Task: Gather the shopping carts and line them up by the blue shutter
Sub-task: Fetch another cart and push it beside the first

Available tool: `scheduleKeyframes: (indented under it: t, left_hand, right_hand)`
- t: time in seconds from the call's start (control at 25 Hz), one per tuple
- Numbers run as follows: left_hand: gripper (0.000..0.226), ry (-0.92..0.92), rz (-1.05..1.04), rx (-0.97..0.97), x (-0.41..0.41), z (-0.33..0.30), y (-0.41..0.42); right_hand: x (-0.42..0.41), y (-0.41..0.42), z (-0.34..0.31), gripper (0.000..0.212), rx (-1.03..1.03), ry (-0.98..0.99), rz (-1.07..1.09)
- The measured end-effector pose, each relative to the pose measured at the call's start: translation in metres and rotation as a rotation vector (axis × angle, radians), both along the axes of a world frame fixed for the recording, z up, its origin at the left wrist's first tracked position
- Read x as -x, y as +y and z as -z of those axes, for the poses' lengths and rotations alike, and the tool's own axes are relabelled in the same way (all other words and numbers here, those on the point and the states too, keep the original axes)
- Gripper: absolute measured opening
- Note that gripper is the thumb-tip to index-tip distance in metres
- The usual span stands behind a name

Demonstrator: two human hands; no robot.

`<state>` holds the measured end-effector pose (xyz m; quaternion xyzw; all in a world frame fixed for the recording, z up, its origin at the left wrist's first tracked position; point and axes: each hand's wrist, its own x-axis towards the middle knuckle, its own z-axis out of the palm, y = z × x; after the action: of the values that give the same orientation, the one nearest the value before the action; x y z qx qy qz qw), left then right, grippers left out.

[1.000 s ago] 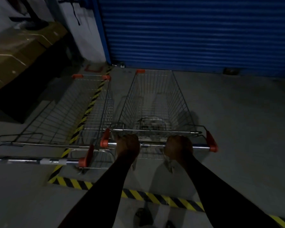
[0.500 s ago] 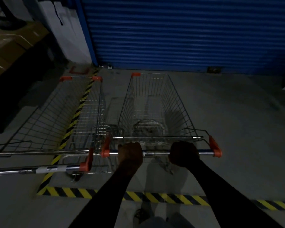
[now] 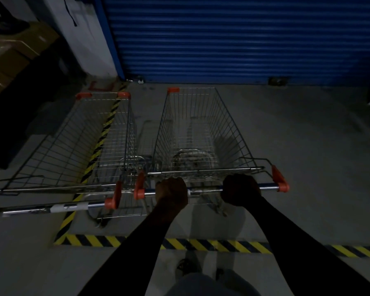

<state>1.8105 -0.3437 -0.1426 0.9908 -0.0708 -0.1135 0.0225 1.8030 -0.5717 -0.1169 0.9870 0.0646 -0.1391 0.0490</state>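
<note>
Two carts face the blue shutter: the left hand and right hand grip the handle of the right cart, just beside the left cart.

Two wire shopping carts stand side by side on the grey floor, noses toward the blue shutter. The right cart is an empty metal-mesh basket with orange corner caps and a chrome handle bar capped in orange. The left cart, alike in build, sits just beside it over a yellow-and-black floor stripe, its handle slightly nearer the camera
</note>
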Motion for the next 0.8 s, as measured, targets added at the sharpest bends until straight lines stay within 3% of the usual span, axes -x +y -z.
scheduleKeyframes:
  t: [0.12,0.24,0.4,0.52,0.64,0.72,0.8]
  left_hand:
    - [0.021,-0.114,0.031,-0.052,0.018,0.001,-0.010]
    - [0.023,-0.052,0.030,-0.089,0.024,-0.002,-0.014]
    - [0.020,-0.035,-0.055,-0.064,0.025,-0.017,-0.018]
    - [0.024,-0.211,-0.042,-0.014,0.035,-0.024,-0.022]
    - [0.030,-0.207,-0.018,0.550,0.045,-0.018,-0.007]
    - [0.035,-0.217,-0.113,0.796,0.056,-0.012,-0.006]
    - [0.030,-0.240,-0.250,1.006,0.075,-0.019,-0.022]
  right_hand:
    - [0.009,-0.011,0.006,0.030,0.017,-0.081,-0.035]
    - [0.015,-0.015,0.006,0.038,-0.039,-0.184,-0.086]
    - [0.014,-0.018,-0.003,0.035,-0.175,-0.087,-0.053]
    - [0.018,-0.023,-0.004,0.035,-0.345,-0.158,-0.023]
    - [0.029,-0.024,0.007,0.034,-0.471,-0.228,0.008]
    - [0.030,-0.025,0.017,0.032,-0.579,-0.235,-0.002]
    - [0.027,-0.027,0.016,0.017,-0.888,-0.167,0.073]
